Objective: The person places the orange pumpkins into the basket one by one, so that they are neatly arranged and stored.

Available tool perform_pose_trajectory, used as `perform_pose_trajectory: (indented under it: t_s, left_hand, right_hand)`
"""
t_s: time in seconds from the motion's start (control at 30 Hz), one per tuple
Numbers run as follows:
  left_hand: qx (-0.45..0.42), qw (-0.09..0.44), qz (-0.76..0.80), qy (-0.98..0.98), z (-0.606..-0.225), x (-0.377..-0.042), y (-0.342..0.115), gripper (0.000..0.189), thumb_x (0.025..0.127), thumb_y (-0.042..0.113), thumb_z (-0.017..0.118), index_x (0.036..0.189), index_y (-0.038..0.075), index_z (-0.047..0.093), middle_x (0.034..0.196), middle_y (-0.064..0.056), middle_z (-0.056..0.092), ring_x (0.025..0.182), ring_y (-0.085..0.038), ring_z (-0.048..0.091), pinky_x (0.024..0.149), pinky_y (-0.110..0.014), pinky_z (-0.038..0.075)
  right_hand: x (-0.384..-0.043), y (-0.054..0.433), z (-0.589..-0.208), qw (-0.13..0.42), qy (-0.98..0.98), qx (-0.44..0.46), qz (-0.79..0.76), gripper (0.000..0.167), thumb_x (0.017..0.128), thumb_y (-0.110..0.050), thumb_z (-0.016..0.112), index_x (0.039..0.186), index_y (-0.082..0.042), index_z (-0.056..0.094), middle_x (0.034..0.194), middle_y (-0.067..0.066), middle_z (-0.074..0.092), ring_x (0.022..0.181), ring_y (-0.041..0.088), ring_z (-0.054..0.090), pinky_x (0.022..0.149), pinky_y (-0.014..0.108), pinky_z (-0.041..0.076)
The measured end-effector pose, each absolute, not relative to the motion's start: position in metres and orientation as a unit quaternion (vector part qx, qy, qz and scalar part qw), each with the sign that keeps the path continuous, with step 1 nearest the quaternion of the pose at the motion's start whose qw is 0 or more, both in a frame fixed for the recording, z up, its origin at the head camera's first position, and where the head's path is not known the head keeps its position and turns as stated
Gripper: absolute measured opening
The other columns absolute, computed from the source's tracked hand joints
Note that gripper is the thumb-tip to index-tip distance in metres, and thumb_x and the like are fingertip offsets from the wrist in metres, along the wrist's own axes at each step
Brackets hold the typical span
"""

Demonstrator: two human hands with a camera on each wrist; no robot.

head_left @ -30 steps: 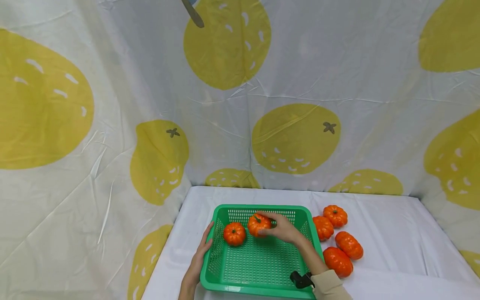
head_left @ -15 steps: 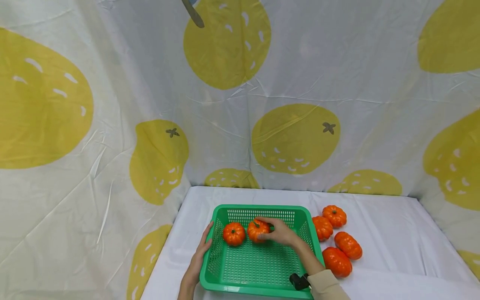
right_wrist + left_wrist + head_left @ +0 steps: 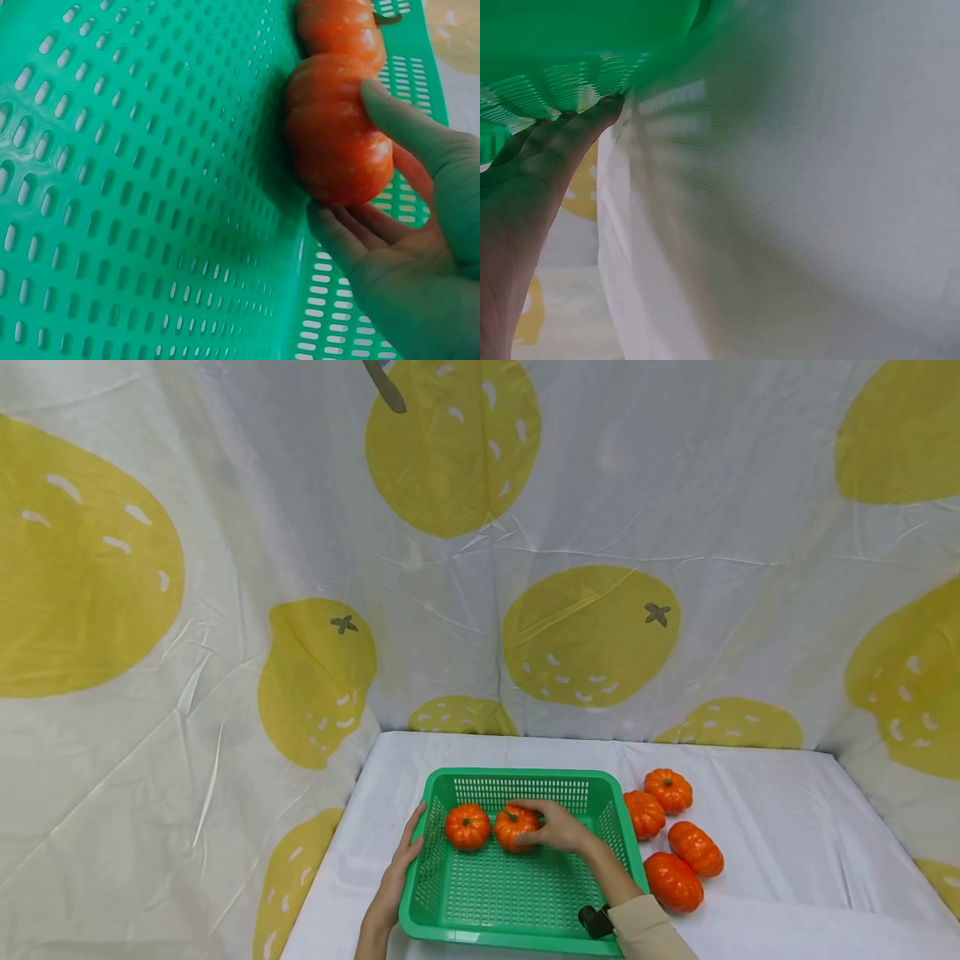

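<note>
A green plastic basket [image 3: 517, 893] with slotted walls stands on the table. Inside it my right hand [image 3: 557, 828] holds an orange mini pumpkin [image 3: 513, 828], thumb on one side and fingers on the other, low over the basket's floor. Just left of it sits another mini pumpkin [image 3: 467, 827]; in the right wrist view the held pumpkin [image 3: 337, 139] overlaps this neighbour [image 3: 341, 30]. My left hand [image 3: 393, 877] lies along the basket's left side with fingers extended. In the left wrist view those fingers [image 3: 570, 135] rest against the slotted wall.
To the right of the basket, several more orange pumpkins [image 3: 675, 882] lie on the white-covered table [image 3: 780, 860], two ribbed round ones behind two longer ones. A white curtain [image 3: 450, 643] printed with yellow fruit hangs around the back and sides.
My right hand has lowered the pumpkin a little toward the basket's floor, next to the other one. My left hand has stayed at the basket's side.
</note>
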State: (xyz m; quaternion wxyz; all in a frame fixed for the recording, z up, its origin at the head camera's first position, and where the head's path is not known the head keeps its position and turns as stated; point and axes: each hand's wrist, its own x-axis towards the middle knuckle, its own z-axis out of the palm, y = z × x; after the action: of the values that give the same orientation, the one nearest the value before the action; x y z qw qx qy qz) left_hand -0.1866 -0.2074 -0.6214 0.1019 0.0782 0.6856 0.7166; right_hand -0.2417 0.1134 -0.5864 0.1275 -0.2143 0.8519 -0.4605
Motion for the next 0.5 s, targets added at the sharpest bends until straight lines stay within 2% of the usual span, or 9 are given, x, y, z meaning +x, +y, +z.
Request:
perform_pose_trajectory:
  t_s: [0.2,0.23,0.4,0.47,0.5]
  left_hand:
    - [0.076,0.108,0.717,0.685,-0.6211,-0.1860,-0.2073,0.055,0.113,0.038,0.030,0.166,0.037,0.018,0.176,0.000,0.005,0.160,-0.031,-0.001,0.124,-0.066,0.000]
    - [0.075,0.108,0.717,0.685,-0.6210,-0.1860,-0.2072,0.055,0.113,0.039,0.030,0.166,0.037,0.018,0.176,0.000,0.005,0.160,-0.029,0.000,0.124,-0.065,0.000]
    - [0.072,0.109,0.713,0.689,-0.6205,-0.1859,-0.2073,0.054,0.113,0.040,0.030,0.166,0.038,0.018,0.176,0.003,0.007,0.151,0.003,0.015,0.124,-0.063,0.002]
    - [0.072,0.108,0.712,0.690,-0.6205,-0.1862,-0.2077,0.054,0.113,0.040,0.030,0.166,0.039,0.018,0.176,0.003,0.007,0.149,0.004,0.015,0.124,-0.062,0.002]
    - [0.073,0.108,0.713,0.689,-0.6205,-0.1864,-0.2079,0.054,0.113,0.039,0.030,0.166,0.038,0.018,0.176,0.002,0.006,0.153,-0.001,0.013,0.124,-0.062,0.002]
  right_hand:
    - [-0.2419,0.1166,-0.5879,0.127,0.839,-0.212,-0.486,0.064,0.083,-0.010,0.086,0.141,0.002,0.061,0.137,0.024,0.065,0.122,0.041,0.061,0.098,0.050,0.053]
    - [-0.2422,0.1174,-0.5883,0.126,0.838,-0.211,-0.487,0.065,0.083,-0.010,0.087,0.141,0.002,0.061,0.136,0.024,0.065,0.119,0.038,0.062,0.097,0.047,0.054]
    - [-0.2423,0.1203,-0.5887,0.122,0.835,-0.216,-0.491,0.065,0.083,-0.011,0.086,0.141,0.003,0.061,0.135,0.026,0.065,0.109,0.027,0.067,0.087,0.034,0.057]
    - [-0.2424,0.1202,-0.5879,0.124,0.834,-0.216,-0.491,0.065,0.084,-0.012,0.086,0.142,0.003,0.060,0.137,0.027,0.065,0.110,0.028,0.067,0.086,0.031,0.057]
    - [-0.2425,0.1196,-0.5877,0.126,0.834,-0.214,-0.494,0.064,0.084,-0.011,0.085,0.142,0.003,0.060,0.137,0.026,0.064,0.111,0.030,0.067,0.086,0.031,0.057]
